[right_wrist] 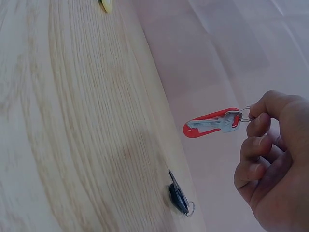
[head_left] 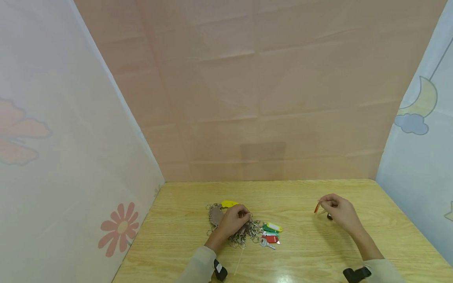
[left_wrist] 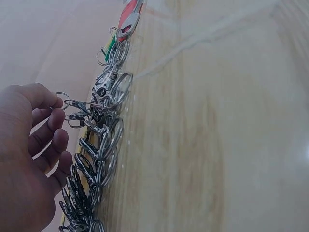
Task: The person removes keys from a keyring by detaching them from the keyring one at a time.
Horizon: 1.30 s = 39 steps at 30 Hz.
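In the head view, my left hand [head_left: 231, 220] is over a heap of metal rings and clasps [head_left: 238, 238] joined to grey-brown pieces [head_left: 215, 215]. Its thumb and forefinger pinch one ring [left_wrist: 64, 99], seen in the left wrist view. Off to the right, my right hand [head_left: 339, 215] holds a red key tag [right_wrist: 210, 124] above the table, pinching it by its small ring [right_wrist: 245, 115]. A silver key [right_wrist: 212, 123] hangs on that same ring. Below this hand lies a dark key tag [right_wrist: 177, 197] with its own ring, partly hidden in the head view.
Beside the heap lie a yellow tag [head_left: 274, 227], a green tag [head_left: 267, 229], a red tag [head_left: 271, 239] and a silver key [head_left: 267, 244]. A yellow piece [head_left: 229, 203] sits behind the left hand. Cloth walls border the wooden table [head_left: 170, 251] at left, back and right.
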### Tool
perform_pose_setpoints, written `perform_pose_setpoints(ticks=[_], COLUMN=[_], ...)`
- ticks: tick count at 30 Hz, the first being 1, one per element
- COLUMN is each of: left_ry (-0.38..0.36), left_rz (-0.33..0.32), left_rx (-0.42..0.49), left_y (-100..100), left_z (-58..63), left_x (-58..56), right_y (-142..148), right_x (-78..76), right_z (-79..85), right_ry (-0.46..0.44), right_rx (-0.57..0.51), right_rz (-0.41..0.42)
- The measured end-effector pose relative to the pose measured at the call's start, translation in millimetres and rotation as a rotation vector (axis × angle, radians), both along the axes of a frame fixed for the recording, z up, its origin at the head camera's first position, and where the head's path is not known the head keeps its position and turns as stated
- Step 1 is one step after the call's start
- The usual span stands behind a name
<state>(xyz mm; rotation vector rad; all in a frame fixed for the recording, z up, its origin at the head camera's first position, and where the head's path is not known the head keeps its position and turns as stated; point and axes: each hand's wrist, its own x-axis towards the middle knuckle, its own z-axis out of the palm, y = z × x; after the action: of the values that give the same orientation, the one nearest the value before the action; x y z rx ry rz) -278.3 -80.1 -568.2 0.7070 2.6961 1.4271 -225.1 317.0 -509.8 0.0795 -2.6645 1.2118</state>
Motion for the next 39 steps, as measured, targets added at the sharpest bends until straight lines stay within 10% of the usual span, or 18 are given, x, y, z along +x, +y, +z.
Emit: perform_pose_setpoints(ticks=[39], left_ry=[-0.052], left_rz=[-0.006], left_rx=[0.031], left_y=[-7], left_z=[0.2], left_x=[5.7], right_y=[30], right_x=[6.0], right_z=[-32.9], right_ry=[-0.140], right_rx=[0.020], right_rz=[-0.095])
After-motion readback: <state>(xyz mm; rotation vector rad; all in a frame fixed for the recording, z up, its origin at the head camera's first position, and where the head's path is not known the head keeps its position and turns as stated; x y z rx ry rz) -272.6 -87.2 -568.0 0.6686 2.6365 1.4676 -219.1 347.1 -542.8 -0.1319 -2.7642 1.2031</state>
